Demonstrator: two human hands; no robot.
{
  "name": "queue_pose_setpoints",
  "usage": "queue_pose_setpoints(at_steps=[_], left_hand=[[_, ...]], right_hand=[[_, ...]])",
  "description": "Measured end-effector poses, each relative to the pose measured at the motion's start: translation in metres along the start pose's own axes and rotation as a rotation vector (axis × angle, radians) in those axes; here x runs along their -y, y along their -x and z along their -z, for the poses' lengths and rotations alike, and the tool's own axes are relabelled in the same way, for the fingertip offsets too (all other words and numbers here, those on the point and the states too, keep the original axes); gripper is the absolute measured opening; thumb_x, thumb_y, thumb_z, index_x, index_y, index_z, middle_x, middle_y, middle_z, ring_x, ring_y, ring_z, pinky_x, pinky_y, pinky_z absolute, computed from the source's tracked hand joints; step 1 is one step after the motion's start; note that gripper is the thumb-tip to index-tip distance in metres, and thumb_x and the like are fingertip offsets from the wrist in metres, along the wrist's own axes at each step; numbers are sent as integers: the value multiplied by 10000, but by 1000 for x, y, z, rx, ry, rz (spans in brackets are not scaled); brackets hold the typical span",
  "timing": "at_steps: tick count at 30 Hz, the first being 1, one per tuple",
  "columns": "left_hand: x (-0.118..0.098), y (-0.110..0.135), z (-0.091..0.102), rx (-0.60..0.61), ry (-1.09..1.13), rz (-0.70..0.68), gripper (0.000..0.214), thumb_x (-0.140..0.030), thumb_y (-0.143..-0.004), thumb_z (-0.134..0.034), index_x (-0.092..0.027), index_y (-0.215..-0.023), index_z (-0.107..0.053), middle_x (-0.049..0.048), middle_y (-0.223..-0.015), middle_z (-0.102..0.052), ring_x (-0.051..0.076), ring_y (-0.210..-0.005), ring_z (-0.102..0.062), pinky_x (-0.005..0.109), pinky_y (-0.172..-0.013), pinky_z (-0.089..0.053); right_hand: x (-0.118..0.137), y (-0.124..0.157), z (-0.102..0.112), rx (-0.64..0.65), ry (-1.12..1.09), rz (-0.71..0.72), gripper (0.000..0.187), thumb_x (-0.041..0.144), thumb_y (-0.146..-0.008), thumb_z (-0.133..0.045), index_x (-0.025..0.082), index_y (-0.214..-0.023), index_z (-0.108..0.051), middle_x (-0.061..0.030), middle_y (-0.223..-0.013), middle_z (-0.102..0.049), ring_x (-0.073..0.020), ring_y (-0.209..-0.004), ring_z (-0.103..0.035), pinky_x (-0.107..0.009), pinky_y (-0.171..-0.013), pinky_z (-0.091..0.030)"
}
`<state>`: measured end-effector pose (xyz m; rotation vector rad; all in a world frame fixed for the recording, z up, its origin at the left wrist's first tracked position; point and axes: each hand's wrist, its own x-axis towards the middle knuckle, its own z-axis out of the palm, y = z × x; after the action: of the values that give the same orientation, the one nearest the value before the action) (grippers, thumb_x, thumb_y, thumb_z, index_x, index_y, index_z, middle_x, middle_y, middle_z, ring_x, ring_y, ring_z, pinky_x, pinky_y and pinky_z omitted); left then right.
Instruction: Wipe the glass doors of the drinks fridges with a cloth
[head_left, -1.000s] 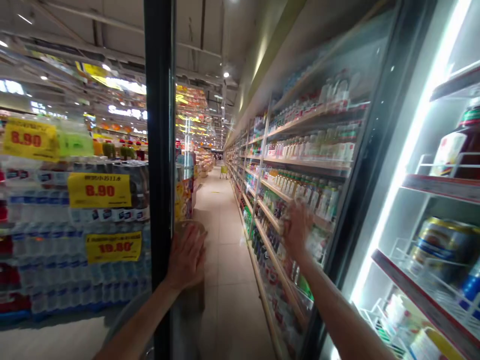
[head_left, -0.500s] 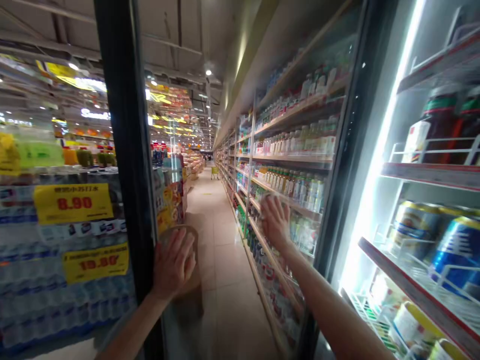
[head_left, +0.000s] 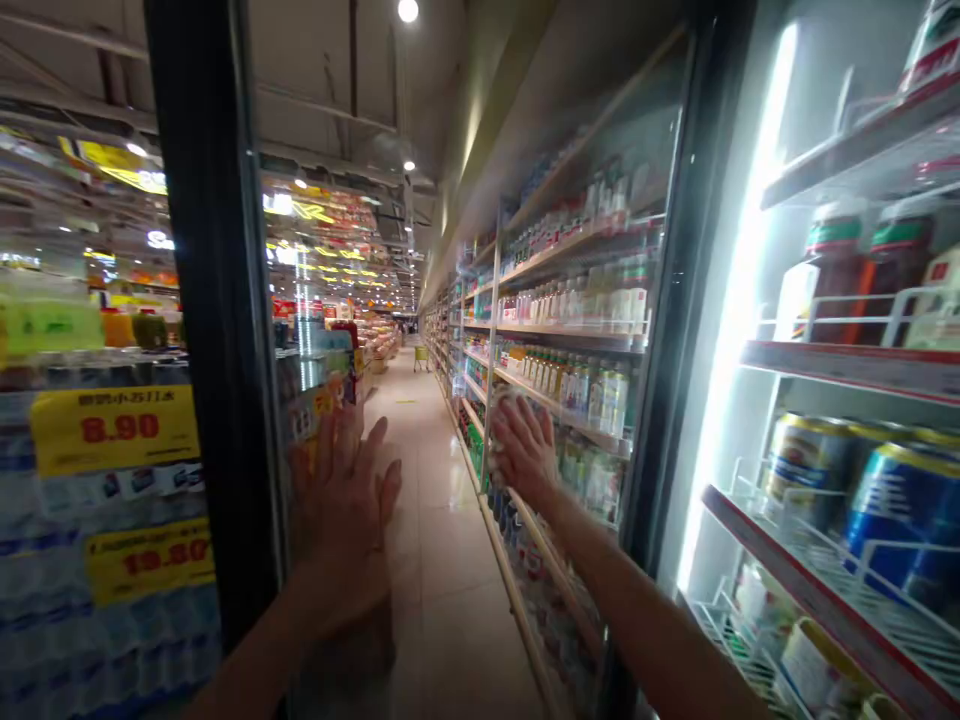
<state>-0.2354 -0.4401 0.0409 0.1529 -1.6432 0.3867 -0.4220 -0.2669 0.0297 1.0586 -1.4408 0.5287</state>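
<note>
I stand between two glass cooler doors in a shop aisle. My left hand (head_left: 341, 510) lies flat on the glass just right of the left door's black frame (head_left: 199, 300), fingers spread and holding nothing. Its reflection shows in the pane. My right hand (head_left: 525, 450) presses on the glass of the right door (head_left: 600, 200), left of that door's dark frame (head_left: 667, 330). A pale cloth (head_left: 556, 466) shows at the hand's edges, pinned under it.
Lit cooler shelves at the right hold dark bottles (head_left: 832, 270) and blue cans (head_left: 892, 500). Stacked water packs with yellow price signs (head_left: 112, 430) stand at the left. A long tiled aisle (head_left: 427, 470) runs ahead beside more drink shelves (head_left: 570, 380).
My left hand has slid from the door frame's edge up onto the glass. My right hand has moved left and a little down across the right door. The view has turned right.
</note>
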Motion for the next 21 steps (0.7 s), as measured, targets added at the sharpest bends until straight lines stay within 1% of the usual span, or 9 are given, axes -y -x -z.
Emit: queue_pose_setpoints(at_steps=[4, 6, 7, 9, 13, 15, 17, 18, 21], left_hand=[[0, 4, 0, 2, -3, 9, 715, -256, -821, -561, -302, -1430, -189, 42, -1512, -153, 286, -1380, -192, 535, -1112, -121], [0, 3, -1, 0, 0, 16, 714, -255, -820, -560, -292, -1431, -192, 45, -1511, -160, 284, -1381, -190, 535, -1113, -118], [0, 3, -2, -6, -1, 16, 713, -254, -819, -561, -287, -1431, -197, 48, -1511, -163, 284, -1381, -192, 535, -1114, -115], [1, 3, -4, -12, 0, 11, 707, -250, -815, -564, -280, -1428, -212, 52, -1510, -172, 285, -1380, -196, 529, -1118, -108], [4, 5, -6, -12, 0, 2, 705, -251, -811, -575, -266, -1426, -229, 71, -1506, -189, 289, -1378, -197, 517, -1122, -105], [6, 6, -7, -12, -13, 2, 703, -250, -811, -576, -259, -1425, -233, 78, -1505, -191, 289, -1377, -201, 516, -1121, -114], [7, 6, -8, -15, -24, 3, 694, -243, -815, -571, -257, -1423, -237, 74, -1507, -187, 286, -1377, -204, 515, -1122, -116], [7, 5, -9, -14, -27, 2, 687, -242, -817, -568, -257, -1421, -241, 70, -1508, -184, 285, -1376, -206, 514, -1123, -118], [7, 4, -11, -14, -39, -4, 663, -247, -822, -559, -243, -1413, -260, 71, -1510, -178, 291, -1373, -212, 516, -1121, -126]], right_hand=[[-88, 20, 20, -168, 91, -613, 532, 258, -849, -320, 179, -1374, -348, -139, -1388, -410, -241, -1321, -323, -513, -1045, -274], [-114, 17, 25, -231, 112, -742, 560, 242, -846, -292, 118, -1393, -301, -188, -1380, -398, -260, -1309, -334, -518, -1021, -304], [-115, 11, 25, -238, 111, -732, 566, 238, -845, -285, 105, -1396, -291, -196, -1381, -392, -262, -1315, -324, -517, -1022, -305], [-97, -4, 19, -213, 93, -618, 562, 247, -848, -285, 128, -1396, -297, -169, -1402, -377, -247, -1344, -276, -506, -1048, -282], [-28, -31, 0, -61, 46, -90, 539, 261, -840, -352, 221, -1377, -352, -80, -1419, -384, -222, -1388, -177, -484, -1102, -194], [-16, -34, -5, -37, 24, 98, 527, 262, -829, -387, 259, -1356, -383, -49, -1400, -417, -211, -1387, -183, -477, -1112, -164], [-31, -34, -5, -99, 26, 77, 520, 271, -834, -373, 251, -1353, -389, -61, -1389, -430, -209, -1379, -209, -479, -1107, -169], [-47, -34, -2, -148, 34, -17, 519, 275, -837, -353, 228, -1353, -391, -80, -1390, -426, -214, -1372, -227, -484, -1100, -182], [-105, -47, 9, -302, 48, -443, 530, 278, -832, -309, 150, -1336, -413, -132, -1399, -403, -237, -1340, -292, -493, -1067, -245]])
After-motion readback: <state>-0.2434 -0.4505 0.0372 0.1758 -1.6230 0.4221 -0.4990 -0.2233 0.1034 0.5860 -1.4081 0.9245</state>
